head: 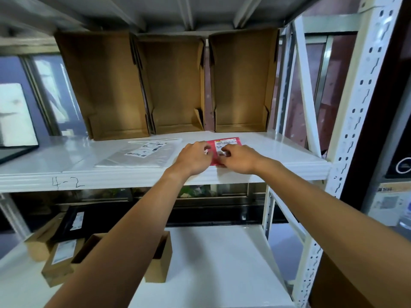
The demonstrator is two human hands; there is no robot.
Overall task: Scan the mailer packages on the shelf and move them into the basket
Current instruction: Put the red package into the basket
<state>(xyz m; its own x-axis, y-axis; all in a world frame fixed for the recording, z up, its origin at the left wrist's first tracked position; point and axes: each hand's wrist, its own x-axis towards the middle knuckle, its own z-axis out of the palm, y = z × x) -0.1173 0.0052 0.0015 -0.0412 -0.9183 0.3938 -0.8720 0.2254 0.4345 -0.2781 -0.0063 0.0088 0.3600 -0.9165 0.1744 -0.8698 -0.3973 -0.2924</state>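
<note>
A: We've got left hand (193, 158) and right hand (238, 158) on the pink mailer (226, 142), flat on the shelf (278, 150).
B: Grip? Fingertips blurred, we can't tell. Label unreadable.

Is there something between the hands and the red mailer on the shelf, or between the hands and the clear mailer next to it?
Nothing visible blocks either. Both the left hand and right hand already rest on the red mailer. The clear mailer lies flat to its left on the shelf with open surface around it. No basket is in view.
</note>
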